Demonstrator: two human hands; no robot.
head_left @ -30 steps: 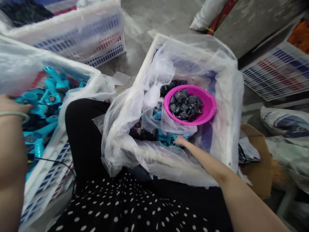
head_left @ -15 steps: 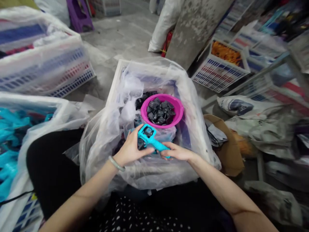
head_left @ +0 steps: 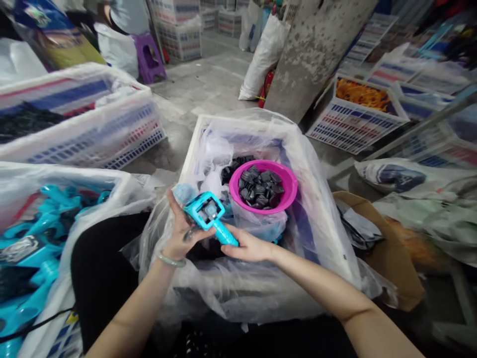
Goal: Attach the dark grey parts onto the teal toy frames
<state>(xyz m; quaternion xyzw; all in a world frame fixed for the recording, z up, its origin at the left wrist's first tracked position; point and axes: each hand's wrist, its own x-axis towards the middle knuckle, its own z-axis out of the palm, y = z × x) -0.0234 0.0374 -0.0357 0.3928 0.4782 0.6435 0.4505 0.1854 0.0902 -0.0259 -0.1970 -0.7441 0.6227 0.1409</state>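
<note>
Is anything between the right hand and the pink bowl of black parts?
Nothing visible blocks it. The right hand grips the handle of the blue tool, and the pink bowl sits just beyond on crumpled clear plastic, its open top uncovered.

Your left hand (head_left: 181,229) palm-up, fingers (head_left: 172,201) curled loosely, thumb across front, bangle on wrist. Your right hand (head_left: 249,247) palm-down, fingers pinched closed. Both forearms bare, angled in from bottom edge, hands nearly touching at centre.
</note>
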